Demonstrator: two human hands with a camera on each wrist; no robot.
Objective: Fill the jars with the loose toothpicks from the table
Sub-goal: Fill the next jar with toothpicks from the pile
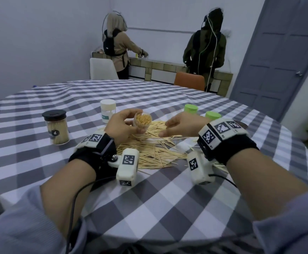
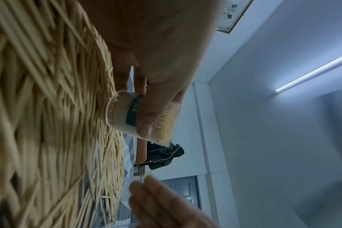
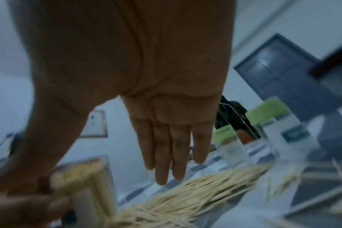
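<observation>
Checked worktop [image 1: 39,162] carries toothpicks [image 1: 155,153] beneath both hands. Left hand [image 1: 121,126] fingers grip full jar [image 1: 142,122]; right hand [image 1: 184,125] fingers extended, empty.

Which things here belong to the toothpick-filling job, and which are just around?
In the job:
- left hand holding the open jar, nearly full
- right hand, empty, fingers straight
- loose toothpicks on the checked tablecloth
- black-lidded jar, full
- white-lidded jar
- two green-lidded jars

Just around:
- white chair
- orange chair
- door
</observation>
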